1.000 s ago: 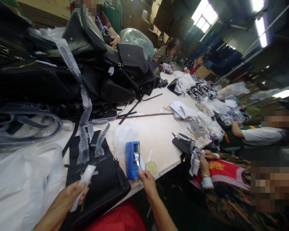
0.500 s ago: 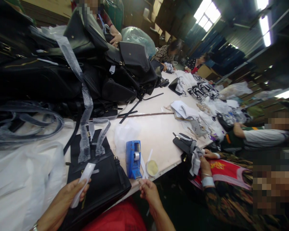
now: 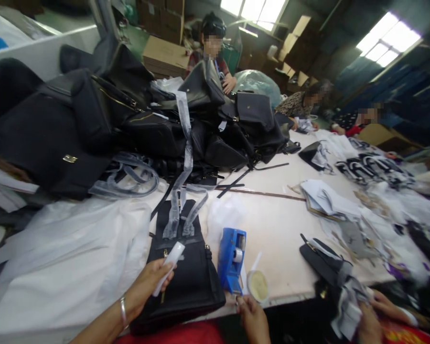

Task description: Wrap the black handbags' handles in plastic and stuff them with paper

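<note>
My left hand (image 3: pixel 146 286) is closed around a white folded strip (image 3: pixel 169 266) and hovers over a black handbag (image 3: pixel 186 267) lying flat at the table's near edge. The bag's handles (image 3: pixel 181 215) are wrapped in clear plastic. My right hand (image 3: pixel 252 319) is pinched shut just below the table edge, close to a blue tape dispenser (image 3: pixel 232 258); a thin piece of tape seems to be between its fingers. A small round yellow dish (image 3: pixel 258 285) sits right of the dispenser.
A tall heap of black bags (image 3: pixel 136 119) fills the far left. White plastic sheeting (image 3: pixel 64 258) covers the near left of the table (image 3: pixel 283 224). Another person's hands (image 3: pixel 376 310) wrap a black bag (image 3: pixel 326 265) at the right. Other people work further along.
The view has swung left and up, so the bag heap now fills more of it. My right hand has drawn back from the dispenser to below the table edge. My left hand keeps the strip.
</note>
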### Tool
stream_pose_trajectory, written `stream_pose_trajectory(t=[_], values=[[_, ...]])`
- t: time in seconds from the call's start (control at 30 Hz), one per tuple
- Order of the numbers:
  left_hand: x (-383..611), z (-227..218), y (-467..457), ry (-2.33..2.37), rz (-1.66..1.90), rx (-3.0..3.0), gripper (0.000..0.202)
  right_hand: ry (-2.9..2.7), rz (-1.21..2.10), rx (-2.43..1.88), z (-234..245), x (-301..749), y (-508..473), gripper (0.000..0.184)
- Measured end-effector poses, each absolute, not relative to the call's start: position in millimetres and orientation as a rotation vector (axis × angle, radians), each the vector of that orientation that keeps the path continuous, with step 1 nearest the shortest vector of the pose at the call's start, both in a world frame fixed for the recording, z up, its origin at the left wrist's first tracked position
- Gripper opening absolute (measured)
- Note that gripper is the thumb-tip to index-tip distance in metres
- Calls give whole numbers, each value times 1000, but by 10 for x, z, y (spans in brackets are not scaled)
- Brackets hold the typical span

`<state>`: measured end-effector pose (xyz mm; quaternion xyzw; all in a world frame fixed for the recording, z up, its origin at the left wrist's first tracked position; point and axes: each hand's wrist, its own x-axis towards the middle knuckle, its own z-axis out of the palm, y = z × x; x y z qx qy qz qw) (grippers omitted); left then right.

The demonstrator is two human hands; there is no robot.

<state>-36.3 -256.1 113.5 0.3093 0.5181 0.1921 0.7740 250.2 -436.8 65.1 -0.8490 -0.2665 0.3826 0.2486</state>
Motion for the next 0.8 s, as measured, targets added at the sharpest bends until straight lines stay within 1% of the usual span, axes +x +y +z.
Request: stream_pose_trajectory(t=[0.07,0.17,0.23,0.37,0.4,0.47,0.6,0.8], values=[[-384,1129,-2569,1110,426,673,42,-556,1202,-2144,568,2499,-4371,47],[-405,1120,-2577,1086,441,670,44,-455,1271,-2051,495,2518,-4375,51],[-405,1116,-2570,1083,440,661,46,-537,1210,-2108,484,2559,-4374,50],[-392,1130,-2543,1104,433,644,48,-902,961,-2281,488,2659,-4364,43],[-394,1137,-2540,1106,432,644,48,-923,954,-2293,486,2671,-4363,42],[-412,1144,-2544,1100,433,648,48,-799,1048,-2250,483,2661,-4368,43],[-481,1099,-2585,1070,442,651,48,-419,1274,-2001,512,2548,-4411,49],[-473,1012,-2585,1009,391,677,45,-43,1354,-1674,611,2421,-4469,43]])
